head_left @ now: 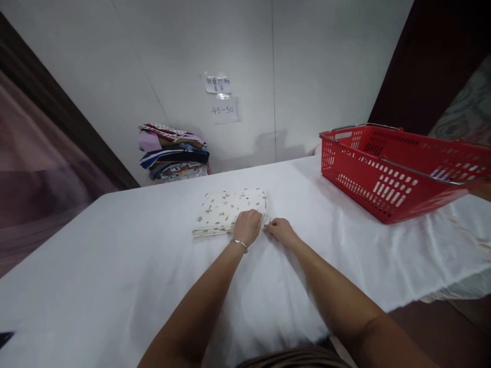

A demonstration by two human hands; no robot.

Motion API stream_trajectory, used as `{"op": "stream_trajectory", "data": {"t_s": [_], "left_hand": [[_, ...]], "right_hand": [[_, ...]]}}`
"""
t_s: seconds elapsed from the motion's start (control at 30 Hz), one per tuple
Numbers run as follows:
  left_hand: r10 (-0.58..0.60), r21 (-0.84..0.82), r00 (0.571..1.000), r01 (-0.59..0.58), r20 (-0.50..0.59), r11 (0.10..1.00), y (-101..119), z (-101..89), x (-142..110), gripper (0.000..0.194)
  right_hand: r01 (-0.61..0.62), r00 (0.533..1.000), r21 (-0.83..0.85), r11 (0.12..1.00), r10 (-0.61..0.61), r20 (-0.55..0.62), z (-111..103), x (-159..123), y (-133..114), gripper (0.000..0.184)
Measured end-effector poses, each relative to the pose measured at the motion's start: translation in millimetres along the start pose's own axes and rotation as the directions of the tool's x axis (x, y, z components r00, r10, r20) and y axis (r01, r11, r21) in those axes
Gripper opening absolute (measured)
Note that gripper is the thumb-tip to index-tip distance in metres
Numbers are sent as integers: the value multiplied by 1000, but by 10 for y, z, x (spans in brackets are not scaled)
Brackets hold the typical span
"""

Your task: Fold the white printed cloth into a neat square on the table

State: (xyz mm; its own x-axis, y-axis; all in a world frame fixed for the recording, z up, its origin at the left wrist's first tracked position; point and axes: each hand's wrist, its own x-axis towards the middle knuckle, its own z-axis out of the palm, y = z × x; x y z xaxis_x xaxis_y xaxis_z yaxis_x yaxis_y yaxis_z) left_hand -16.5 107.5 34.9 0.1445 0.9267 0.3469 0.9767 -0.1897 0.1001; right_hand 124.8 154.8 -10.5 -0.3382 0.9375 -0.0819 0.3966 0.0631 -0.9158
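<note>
A folded white cloth (222, 207) with a small printed pattern of brownish and grey motifs lies flat on the table, its layers showing along the near edge. My left hand (247, 227), with a silver bracelet at the wrist, rests over the cloth's near right corner, fingers curled in on the fabric. Just to its right, my right hand (282, 231) pinches the edge of that same corner between thumb and fingers. The fingertips of both hands are partly hidden.
A white sheet covers the table (115, 271). At the right stands a red plastic basket (360, 163) with metal handles. Behind the table's far edge rises a stack of folded clothes (174, 153) against the wall, where paper notes (225, 111) are taped. A pinkish curtain (46, 174) hangs at left.
</note>
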Motion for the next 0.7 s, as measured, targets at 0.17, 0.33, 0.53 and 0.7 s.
{"op": "stream_trajectory", "data": {"t_s": [0.17, 0.33, 0.53, 0.7], "left_hand": [[-37, -12, 999, 36, -5, 999, 19, 103, -53, 23], [-36, -10, 999, 36, -8, 999, 32, 131, -57, 21], [-93, -39, 995, 92, -24, 995, 41, 118, -56, 21], [-60, -24, 998, 60, -1, 998, 45, 118, -52, 19]], "right_hand": [[-30, 999, 141, 990, 28, 17, 4, 13, -7, 20], [-186, 976, 383, 905, 124, 181, -6, -10, -85, 22], [-261, 960, 524, 811, 161, 229, -16, -34, -152, 18], [-292, 950, 616, 732, 146, 277, -12, -24, -126, 14]]}}
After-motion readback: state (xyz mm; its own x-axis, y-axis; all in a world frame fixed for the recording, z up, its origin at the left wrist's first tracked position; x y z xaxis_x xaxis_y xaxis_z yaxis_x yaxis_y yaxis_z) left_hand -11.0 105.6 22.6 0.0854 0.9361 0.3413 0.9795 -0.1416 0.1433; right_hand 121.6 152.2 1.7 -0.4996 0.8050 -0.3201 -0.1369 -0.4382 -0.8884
